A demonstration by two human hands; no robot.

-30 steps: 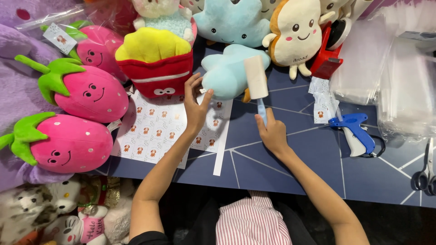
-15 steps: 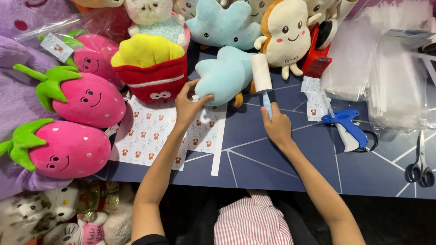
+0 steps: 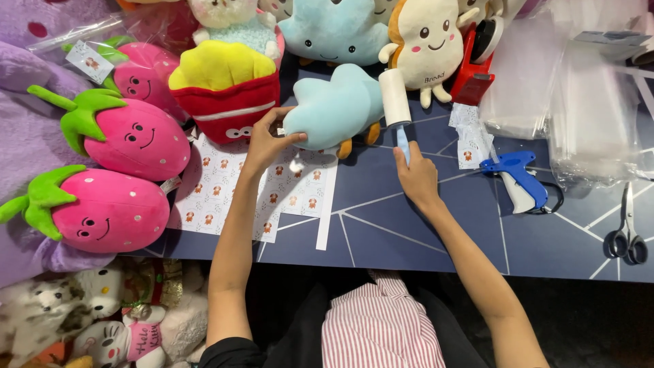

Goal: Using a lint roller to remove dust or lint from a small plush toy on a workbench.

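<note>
**Kid:** What are your hands doing?

**Me:** My left hand (image 3: 264, 141) is holding the light blue cloud plushie (image 3: 334, 108). My fingers are wrapped on its left edge and pin it down on the dark blue table (image 3: 422, 232). My right hand (image 3: 417, 176) is closed tight around the blue handle of the lint roller (image 3: 396, 102).

**Kid:** Did anything move?

**Me:** Yes. A moment ago my left hand was flat and open beside the plushie. Now it has grabbed on. The roller's white head has slid up too, and now it touches the plushie's right side.

**Kid:** So what does that mean?

**Me:** I think I'm all set to roll. One hand keeps the toy from sliding, the other rubs fluff off it.

**Kid:** Where is the plushie?

**Me:** It lies on the table, just above the sticker sheets (image 3: 272, 191). The red fries plushie (image 3: 225, 92) is on its left and the toast plushie (image 3: 426, 37) is behind it. The blue tagging gun (image 3: 518, 178) and the scissors (image 3: 628, 228) lie off to the right, and I'm not touching them.
</note>
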